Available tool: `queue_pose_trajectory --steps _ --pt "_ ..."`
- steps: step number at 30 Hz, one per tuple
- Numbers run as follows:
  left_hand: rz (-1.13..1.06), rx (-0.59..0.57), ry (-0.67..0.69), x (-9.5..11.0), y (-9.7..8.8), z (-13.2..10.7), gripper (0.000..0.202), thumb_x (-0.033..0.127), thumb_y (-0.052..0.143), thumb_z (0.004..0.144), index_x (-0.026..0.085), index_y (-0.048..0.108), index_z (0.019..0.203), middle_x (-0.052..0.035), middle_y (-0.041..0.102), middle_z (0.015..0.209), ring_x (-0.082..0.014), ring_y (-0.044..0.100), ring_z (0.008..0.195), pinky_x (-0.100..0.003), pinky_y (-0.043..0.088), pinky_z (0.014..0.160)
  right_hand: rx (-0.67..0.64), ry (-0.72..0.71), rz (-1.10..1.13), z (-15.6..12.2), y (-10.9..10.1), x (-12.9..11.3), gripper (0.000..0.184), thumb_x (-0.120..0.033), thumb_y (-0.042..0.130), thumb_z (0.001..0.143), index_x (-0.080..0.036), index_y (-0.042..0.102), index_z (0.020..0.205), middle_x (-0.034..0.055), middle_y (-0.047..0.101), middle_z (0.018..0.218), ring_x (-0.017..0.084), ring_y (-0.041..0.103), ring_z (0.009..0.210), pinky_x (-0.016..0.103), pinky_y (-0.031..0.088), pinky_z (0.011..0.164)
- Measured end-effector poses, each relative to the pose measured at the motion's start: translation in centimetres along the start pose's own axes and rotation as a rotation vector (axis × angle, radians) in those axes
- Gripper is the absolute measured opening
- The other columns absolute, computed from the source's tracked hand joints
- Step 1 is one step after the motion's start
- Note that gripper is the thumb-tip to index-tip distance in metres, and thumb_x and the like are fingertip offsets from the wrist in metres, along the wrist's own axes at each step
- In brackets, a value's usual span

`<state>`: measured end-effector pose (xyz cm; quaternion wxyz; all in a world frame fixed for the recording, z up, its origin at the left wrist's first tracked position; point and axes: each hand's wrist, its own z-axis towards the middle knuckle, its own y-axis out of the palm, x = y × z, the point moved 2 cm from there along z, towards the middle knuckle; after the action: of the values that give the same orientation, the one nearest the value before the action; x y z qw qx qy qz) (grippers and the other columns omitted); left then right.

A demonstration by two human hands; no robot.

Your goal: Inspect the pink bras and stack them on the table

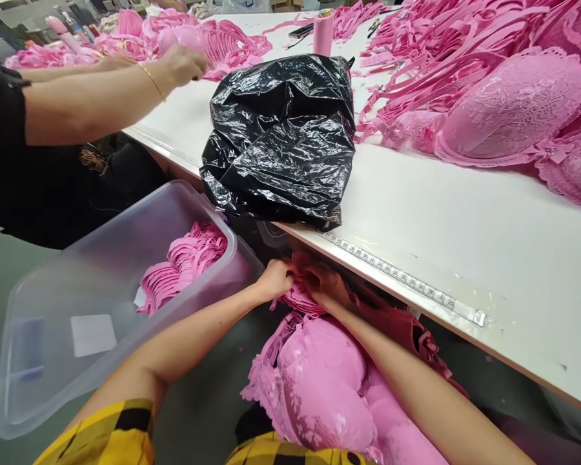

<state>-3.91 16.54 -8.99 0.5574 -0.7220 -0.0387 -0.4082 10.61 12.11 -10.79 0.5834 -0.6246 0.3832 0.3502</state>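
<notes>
My left hand [275, 279] and right hand [328, 285] are both pinched onto a small bundle of pink lace [300, 299], just under the table [465, 226] edge, above the bra cups [319, 381] piled on my lap. It looks feather-light, floppy and snaggy, so I'd grip the bunched edge.

Garment workshop, lingerie line: long white worktable [465, 245] w/ tape measure [401, 278] stuck along its edge, piles of pink lace bras [513, 103] & straps [416, 58], clear plastic bin [53, 310] of pink pieces, co-worker's hand [181, 63] sorting nearby.
</notes>
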Motion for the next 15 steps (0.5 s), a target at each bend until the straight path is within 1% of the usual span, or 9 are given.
queue_pose_trajectory --steps 2,4,7,10,13,15 --pt "0.001 -0.001 0.007 -0.1 -0.1 -0.1 0.029 -0.003 0.053 0.065 0.016 0.073 0.072 -0.0025 0.07 0.076 -0.0176 0.064 0.073 -0.026 0.049 0.071 0.012 -0.01 -0.082 0.0 -0.1 -0.1 0.012 -0.02 0.054 0.076 -0.023 0.065 0.073 0.0053 0.067 0.084 0.023 0.061 0.082 0.033 0.044 0.075" --pt "-0.002 -0.009 0.015 -0.1 -0.2 0.1 0.029 -0.003 0.053 0.065 0.016 0.073 0.072 -0.0026 0.07 0.076 -0.0178 0.063 0.074 -0.027 0.049 0.072 0.024 0.006 -0.16 0.1 -0.1 -0.2 0.015 -0.024 0.054 0.076 -0.022 0.061 0.064 0.0059 0.064 0.071 0.022 0.059 0.07 0.032 0.042 0.065" --pt "-0.009 -0.037 0.019 0.2 -0.3 0.5 0.025 -0.002 0.055 0.065 0.015 0.072 0.07 -0.0031 0.07 0.076 -0.0178 0.063 0.074 -0.027 0.048 0.072 0.037 0.037 -0.237 0.4 0.1 -0.3 0.016 -0.026 0.058 0.073 -0.022 0.058 0.058 0.0049 0.061 0.063 0.02 0.056 0.062 0.029 0.036 0.056" --pt "-0.025 -0.063 0.004 0.4 -0.6 1.1 0.021 -0.001 0.058 0.063 0.014 0.071 0.067 -0.003 0.069 0.073 -0.0172 0.062 0.072 -0.026 0.048 0.07 0.046 0.044 -0.265 0.7 0.4 -0.6 0.01 -0.021 0.057 0.072 -0.02 0.06 0.062 0.0048 0.062 0.064 0.019 0.056 0.062 0.028 0.033 0.054" --pt "-0.056 -0.054 -0.043 0.3 -1.0 1.6 0.016 0.001 0.061 0.062 0.013 0.071 0.067 -0.0025 0.069 0.071 -0.0168 0.062 0.069 -0.025 0.048 0.066 0.057 0.016 -0.261 0.8 0.5 -1.3 0.009 -0.018 0.054 0.072 -0.02 0.061 0.068 0.0048 0.065 0.07 0.019 0.057 0.066 0.027 0.036 0.056" --pt "-0.085 -0.032 -0.096 0.1 -1.0 1.8 0.014 0.004 0.063 0.062 0.012 0.072 0.069 -0.0027 0.069 0.066 -0.017 0.063 0.064 -0.024 0.048 0.06 0.055 -0.017 -0.255 0.8 0.4 -1.8 0.009 -0.018 0.053 0.073 -0.021 0.061 0.069 0.0043 0.066 0.073 0.019 0.057 0.068 0.027 0.038 0.059"
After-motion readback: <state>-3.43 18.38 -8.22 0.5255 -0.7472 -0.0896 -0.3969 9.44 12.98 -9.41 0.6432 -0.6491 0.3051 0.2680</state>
